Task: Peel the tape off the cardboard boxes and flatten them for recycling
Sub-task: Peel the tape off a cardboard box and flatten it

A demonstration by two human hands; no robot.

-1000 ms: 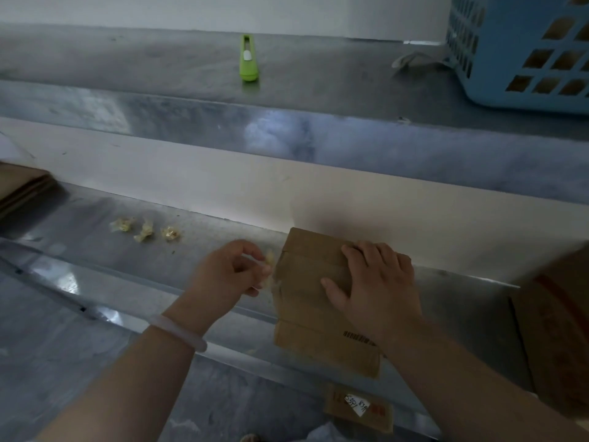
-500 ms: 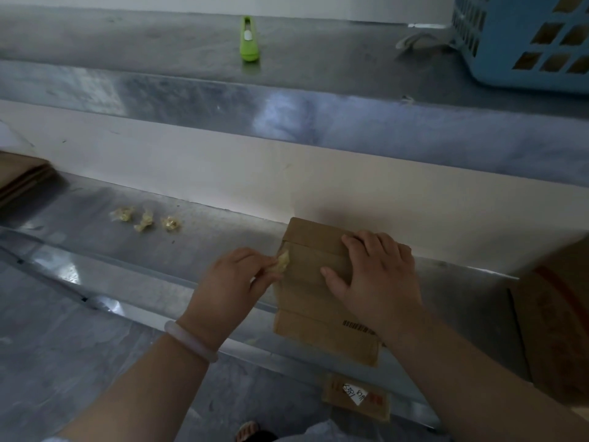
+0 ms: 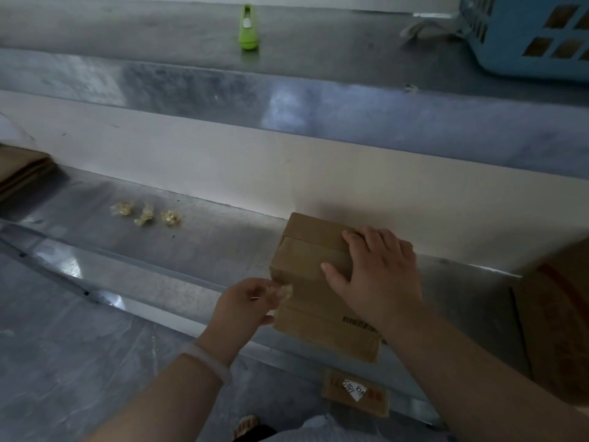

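Observation:
A small brown cardboard box (image 3: 306, 269) lies on the lower metal ledge (image 3: 191, 250), with clear tape running over its top. My right hand (image 3: 379, 275) rests flat on the box's top, fingers spread, pressing it down. My left hand (image 3: 248, 301) is at the box's left side and pinches a strip of clear yellowish tape (image 3: 285, 290) between thumb and fingertips. A barcode label shows on the box near my right wrist.
Three crumpled tape wads (image 3: 145, 213) lie on the ledge to the left. Flattened cardboard (image 3: 22, 170) sits at the far left, a bigger box (image 3: 557, 314) at the right. The upper shelf holds a green cutter (image 3: 248, 28) and a blue basket (image 3: 535, 33). A cardboard piece (image 3: 357, 392) lies below.
My left hand has moved down and nearer along the box's left side, pulling the tape strip with it. My right hand has stayed pressed on the box top.

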